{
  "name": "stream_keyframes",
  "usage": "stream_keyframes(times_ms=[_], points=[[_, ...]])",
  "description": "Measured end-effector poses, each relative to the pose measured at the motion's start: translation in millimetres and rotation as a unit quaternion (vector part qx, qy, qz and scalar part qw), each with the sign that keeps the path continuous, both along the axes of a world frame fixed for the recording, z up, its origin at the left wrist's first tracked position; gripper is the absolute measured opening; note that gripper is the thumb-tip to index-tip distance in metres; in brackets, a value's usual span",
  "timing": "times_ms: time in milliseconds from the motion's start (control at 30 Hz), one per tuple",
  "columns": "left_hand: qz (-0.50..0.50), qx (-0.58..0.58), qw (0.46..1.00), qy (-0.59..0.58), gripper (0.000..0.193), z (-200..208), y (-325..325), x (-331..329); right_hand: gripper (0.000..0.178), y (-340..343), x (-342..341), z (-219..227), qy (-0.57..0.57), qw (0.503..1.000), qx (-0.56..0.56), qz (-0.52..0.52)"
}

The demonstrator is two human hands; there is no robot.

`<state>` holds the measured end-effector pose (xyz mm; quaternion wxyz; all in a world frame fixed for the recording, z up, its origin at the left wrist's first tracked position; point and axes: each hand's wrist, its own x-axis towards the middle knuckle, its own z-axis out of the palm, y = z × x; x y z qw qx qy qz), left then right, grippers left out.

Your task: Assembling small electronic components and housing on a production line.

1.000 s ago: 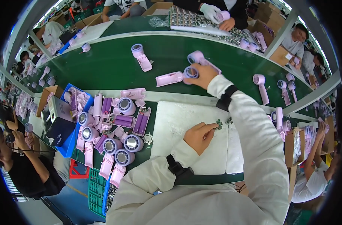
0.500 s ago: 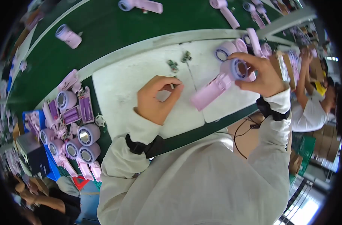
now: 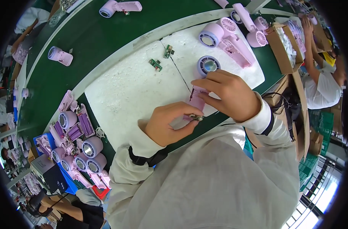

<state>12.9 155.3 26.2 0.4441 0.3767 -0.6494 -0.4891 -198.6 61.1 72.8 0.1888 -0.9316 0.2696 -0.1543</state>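
On a white foam board, my right hand is closed on a pink handheld fan. Its fingers grip the handle just below the round lilac-rimmed head, which points away from me. My left hand pinches a small circuit board between thumb and forefinger, at the near end of the handle; whether the two touch is hard to tell. Farther off lie two loose green circuit boards. Another pink fan rests at the far right beside an open handle shell.
At the left lies a pile of fan heads and opened handles with purple battery cells, near a blue bin. More fans lie on the green belt beyond a pale rail. A cardboard box and a co-worker are at right.
My right hand has brought the fan nearer and to the left, turning its handle toward me. My left hand has moved right and nearer, up to the handle's end. The view has shifted.
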Motion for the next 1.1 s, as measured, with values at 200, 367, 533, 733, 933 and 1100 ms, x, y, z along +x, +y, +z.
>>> stream_keyframes(times_ms=[200,367,533,733,933,1100], points=[[-0.04,0.032,0.998,-0.028,0.027,-4,-3,-2,0.036,9,4,-17,-0.016,0.999,-0.019,-0.026],[-0.033,0.038,0.998,-0.028,0.026,-3,-1,0,0.034,0,11,-7,0.048,0.998,-0.008,0.044],[-0.046,0.014,0.999,-0.002,0.023,-18,1,0,0.031,-9,21,-8,0.113,0.972,-0.108,0.177],[-0.04,0.045,0.998,0.006,0.021,-13,7,-5,0.042,-9,9,-21,0.006,0.95,-0.212,0.228],[-0.033,0.02,0.999,0.028,0.021,-18,6,-4,0.036,-16,10,-7,0.054,0.961,-0.178,0.205],[-0.049,0.043,0.997,0.029,0.022,-14,3,0,0.027,-2,20,-20,-0.022,0.99,-0.1,0.094]])
